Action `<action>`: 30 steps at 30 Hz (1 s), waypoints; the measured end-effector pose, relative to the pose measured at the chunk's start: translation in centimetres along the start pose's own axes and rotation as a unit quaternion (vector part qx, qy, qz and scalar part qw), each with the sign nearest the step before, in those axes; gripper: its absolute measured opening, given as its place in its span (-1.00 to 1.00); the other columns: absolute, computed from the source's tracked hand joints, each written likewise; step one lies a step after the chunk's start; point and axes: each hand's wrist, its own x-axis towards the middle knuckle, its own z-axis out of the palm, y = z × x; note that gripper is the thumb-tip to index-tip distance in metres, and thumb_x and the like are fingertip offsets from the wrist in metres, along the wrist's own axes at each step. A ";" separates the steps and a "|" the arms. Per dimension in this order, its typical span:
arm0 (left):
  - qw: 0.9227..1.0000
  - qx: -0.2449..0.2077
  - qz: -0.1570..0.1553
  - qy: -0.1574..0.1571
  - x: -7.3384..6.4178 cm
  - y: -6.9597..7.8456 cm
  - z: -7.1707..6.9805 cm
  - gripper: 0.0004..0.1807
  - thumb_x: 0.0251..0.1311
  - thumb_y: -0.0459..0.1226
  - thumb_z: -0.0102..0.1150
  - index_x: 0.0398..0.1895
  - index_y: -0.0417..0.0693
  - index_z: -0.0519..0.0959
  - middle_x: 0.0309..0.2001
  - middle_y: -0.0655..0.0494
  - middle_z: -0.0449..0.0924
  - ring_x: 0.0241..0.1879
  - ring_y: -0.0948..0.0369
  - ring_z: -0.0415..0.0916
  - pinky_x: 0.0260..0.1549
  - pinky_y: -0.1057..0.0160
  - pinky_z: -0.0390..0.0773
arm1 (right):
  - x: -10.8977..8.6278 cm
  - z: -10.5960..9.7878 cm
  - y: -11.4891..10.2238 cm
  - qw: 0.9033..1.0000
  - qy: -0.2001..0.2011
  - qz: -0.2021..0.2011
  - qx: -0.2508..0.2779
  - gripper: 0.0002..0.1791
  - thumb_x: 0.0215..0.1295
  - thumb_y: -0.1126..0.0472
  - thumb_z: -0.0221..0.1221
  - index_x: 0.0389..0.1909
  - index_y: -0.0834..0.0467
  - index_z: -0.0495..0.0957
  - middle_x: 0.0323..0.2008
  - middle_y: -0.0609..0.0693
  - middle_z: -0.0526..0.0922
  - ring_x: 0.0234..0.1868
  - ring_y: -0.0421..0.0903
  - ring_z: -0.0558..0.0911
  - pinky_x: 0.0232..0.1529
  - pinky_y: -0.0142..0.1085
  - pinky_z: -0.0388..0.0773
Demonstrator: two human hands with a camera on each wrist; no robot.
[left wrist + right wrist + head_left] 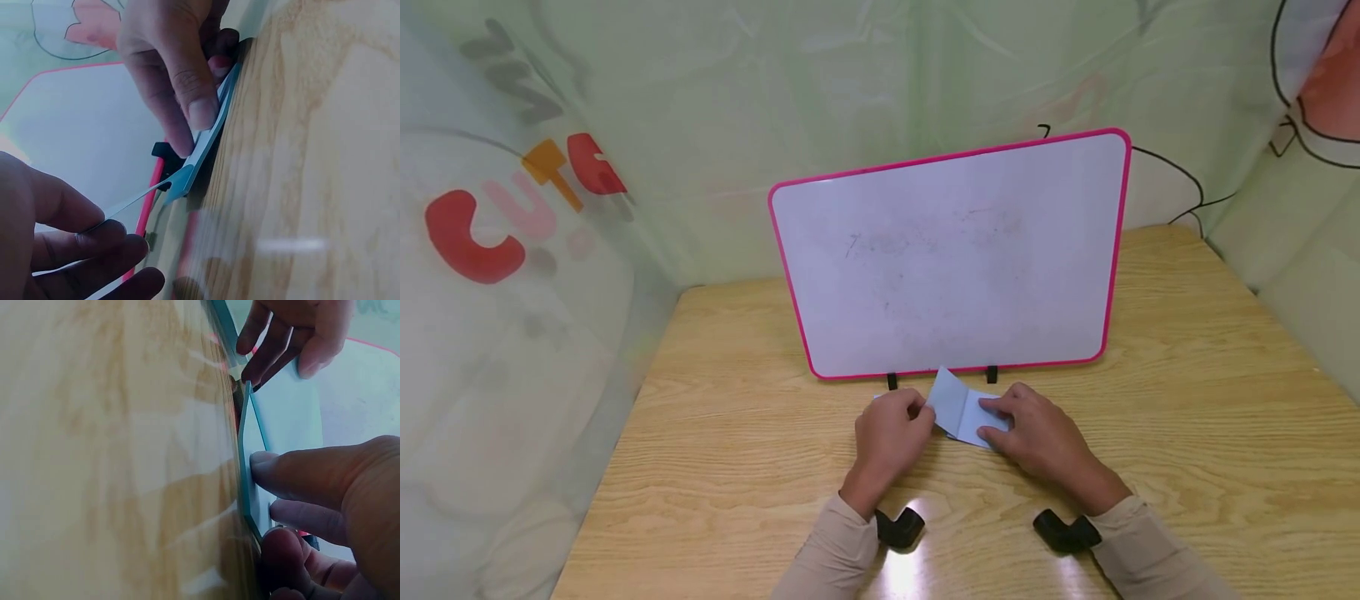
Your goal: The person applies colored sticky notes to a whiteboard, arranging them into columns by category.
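A small light-blue paper pad (pixel 987 422) lies on the table, its edge showing some thickness in the right wrist view. One raised sheet (pixel 949 402) stands up from it along a crease. My left hand (pixel 891 429) pinches the outer edge of that sheet between thumb and forefinger, the other fingers loosely bent. At the pad's right end, my right hand (pixel 1045 437) grips it, the thumb (pixel 294 469) on its upper face and fingers near its edge. Another blue edge (pixel 223 319) shows beyond the left hand; most of that piece is hidden.
A whiteboard (pixel 955 258) with a pink frame stands just behind the hands, on black feet (pixel 892 381). The wooden table (pixel 715 450) stretches to both sides. Printed curtains (pixel 722 142) hang behind and beside it. Black devices (pixel 901 530) sit at both wrists.
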 end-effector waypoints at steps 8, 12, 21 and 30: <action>1.000 -0.014 -0.020 0.017 0.1 -0.3 -0.3 -0.83 0.14 -0.16 0.18 -0.58 0.25 0.66 -0.57 0.47 0.52 -0.56 0.37 0.45 -0.56 0.23 0.40 | 0.0 -0.1 0.0 1.000 -0.003 0.002 0.002 -0.53 0.14 0.12 0.44 0.06 0.21 0.70 -0.37 -0.10 0.44 -0.45 -0.19 0.35 -0.47 -0.30 0.31; 0.999 0.000 -0.020 0.025 0.1 -0.4 -0.5 -0.83 0.14 -0.16 0.19 -0.56 0.24 0.68 -0.52 0.45 0.55 -0.52 0.35 0.49 -0.56 0.22 0.41 | 0.0 -0.1 -0.1 1.000 -0.004 0.001 0.002 -0.54 0.14 0.11 0.44 0.06 0.21 0.70 -0.37 -0.10 0.45 -0.44 -0.20 0.35 -0.46 -0.29 0.31; 0.999 0.002 -0.018 0.034 0.1 -0.8 -0.6 -0.83 0.16 -0.18 0.18 -0.54 0.24 0.69 -0.50 0.45 0.56 -0.51 0.37 0.49 -0.57 0.23 0.41 | 0.0 -0.1 -0.1 1.000 -0.006 0.000 -0.001 -0.55 0.13 0.11 0.43 0.05 0.20 0.71 -0.36 -0.10 0.46 -0.44 -0.20 0.36 -0.44 -0.29 0.33; 0.998 0.019 -0.033 0.048 0.2 -1.0 -0.9 -0.86 0.15 -0.18 0.17 -0.51 0.22 0.68 -0.52 0.45 0.57 -0.50 0.40 0.52 -0.58 0.24 0.41 | 0.0 -0.1 0.0 1.000 -0.011 -0.002 -0.004 -0.54 0.13 0.11 0.43 0.06 0.19 0.70 -0.35 -0.10 0.46 -0.42 -0.20 0.37 -0.43 -0.29 0.33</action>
